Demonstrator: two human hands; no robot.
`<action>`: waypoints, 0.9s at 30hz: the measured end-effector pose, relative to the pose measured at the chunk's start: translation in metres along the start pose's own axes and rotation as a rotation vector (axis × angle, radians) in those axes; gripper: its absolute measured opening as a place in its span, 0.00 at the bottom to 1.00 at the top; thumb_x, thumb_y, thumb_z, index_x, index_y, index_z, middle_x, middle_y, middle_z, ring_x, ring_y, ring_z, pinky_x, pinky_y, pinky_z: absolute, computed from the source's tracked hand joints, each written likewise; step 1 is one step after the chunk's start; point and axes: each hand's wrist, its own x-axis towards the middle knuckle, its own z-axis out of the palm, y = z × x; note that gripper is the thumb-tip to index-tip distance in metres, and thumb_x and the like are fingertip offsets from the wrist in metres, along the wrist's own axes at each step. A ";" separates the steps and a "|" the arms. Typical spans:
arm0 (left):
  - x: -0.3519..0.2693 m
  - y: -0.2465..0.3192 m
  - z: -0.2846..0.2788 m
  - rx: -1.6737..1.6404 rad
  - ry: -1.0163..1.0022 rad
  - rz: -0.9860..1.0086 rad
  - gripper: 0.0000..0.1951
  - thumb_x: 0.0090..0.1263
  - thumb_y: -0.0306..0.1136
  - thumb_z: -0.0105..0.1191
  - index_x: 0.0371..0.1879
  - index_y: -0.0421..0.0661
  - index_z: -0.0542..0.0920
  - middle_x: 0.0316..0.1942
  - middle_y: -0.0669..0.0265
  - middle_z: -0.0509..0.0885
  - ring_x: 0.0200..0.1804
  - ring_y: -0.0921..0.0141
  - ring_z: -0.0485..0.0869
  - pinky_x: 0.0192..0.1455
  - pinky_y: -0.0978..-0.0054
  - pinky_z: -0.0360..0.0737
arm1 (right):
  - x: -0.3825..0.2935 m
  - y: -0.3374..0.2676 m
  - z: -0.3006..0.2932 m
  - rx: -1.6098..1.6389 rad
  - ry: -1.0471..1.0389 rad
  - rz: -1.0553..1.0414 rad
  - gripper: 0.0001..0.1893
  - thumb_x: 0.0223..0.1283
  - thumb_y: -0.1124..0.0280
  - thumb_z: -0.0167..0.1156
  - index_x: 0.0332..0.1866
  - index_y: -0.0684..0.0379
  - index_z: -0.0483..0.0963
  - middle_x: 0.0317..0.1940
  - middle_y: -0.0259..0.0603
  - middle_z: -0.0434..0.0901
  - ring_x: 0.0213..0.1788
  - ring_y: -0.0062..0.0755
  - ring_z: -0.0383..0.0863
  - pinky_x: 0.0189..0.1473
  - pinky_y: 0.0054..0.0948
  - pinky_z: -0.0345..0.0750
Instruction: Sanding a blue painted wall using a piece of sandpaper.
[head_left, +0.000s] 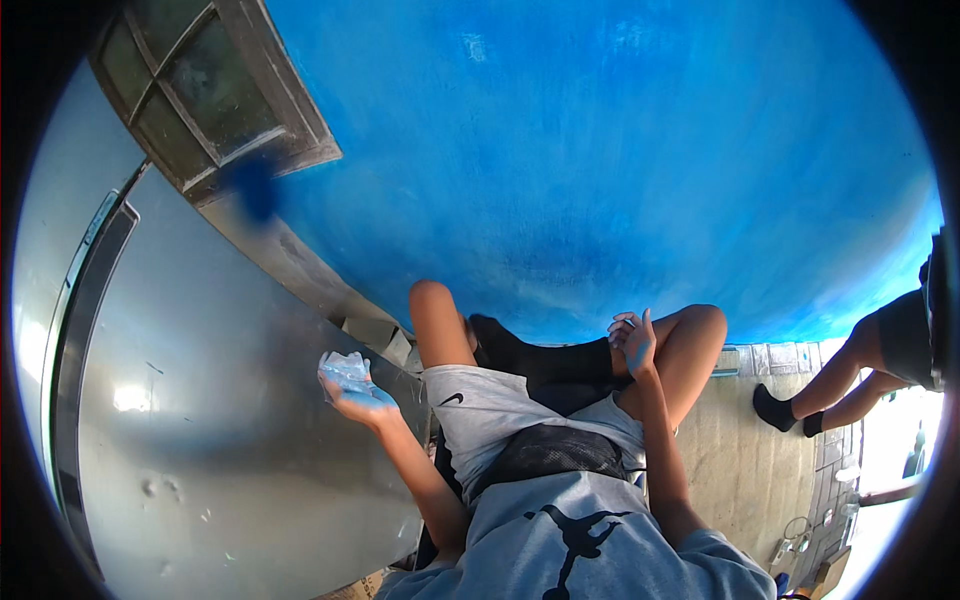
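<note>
My left hand (369, 405) is raised palm up, with its fingers curled around a crumpled piece of translucent plastic (346, 369). Blue colour marks the palm beneath the plastic. On the other side, my right hand (637, 346) hovers by my bent right knee with loosely curled, separate fingers and nothing in it. Its palm and wrist area also carry a blue stain. Before me rises a wall (585, 165) coated in uneven blue, with paler patches. Neither hand touches the wall.
A metallic refrigerator (262, 360) with a dark handle stands close on the left. Above it is a wooden paned window frame (304, 139). At right are another person's legs (832, 390) in black socks. A cord (796, 534) lies on the floor. A dark blue blur (256, 187) is unidentifiable.
</note>
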 end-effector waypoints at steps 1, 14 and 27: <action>0.003 0.002 -0.002 0.006 0.019 -0.015 0.21 0.72 0.48 0.46 0.57 0.47 0.75 0.52 0.67 0.77 0.45 0.66 0.78 0.47 0.67 0.73 | 0.000 0.002 -0.002 -0.005 -0.007 0.005 0.34 0.70 0.35 0.33 0.43 0.59 0.72 0.30 0.41 0.79 0.31 0.32 0.76 0.37 0.28 0.69; 0.005 -0.010 -0.007 0.062 0.112 -0.012 0.22 0.70 0.46 0.47 0.55 0.43 0.75 0.47 0.64 0.77 0.42 0.67 0.79 0.42 0.69 0.76 | -0.007 0.008 0.007 -0.149 0.063 -0.193 0.30 0.74 0.41 0.33 0.41 0.60 0.71 0.27 0.39 0.77 0.30 0.30 0.76 0.37 0.27 0.72; 0.031 -0.086 -0.043 0.206 0.037 -0.185 0.24 0.73 0.49 0.43 0.62 0.50 0.72 0.58 0.67 0.77 0.51 0.64 0.79 0.53 0.64 0.71 | 0.035 0.067 0.002 -0.530 0.159 -0.053 0.23 0.76 0.55 0.42 0.35 0.63 0.75 0.23 0.37 0.77 0.28 0.22 0.77 0.29 0.22 0.69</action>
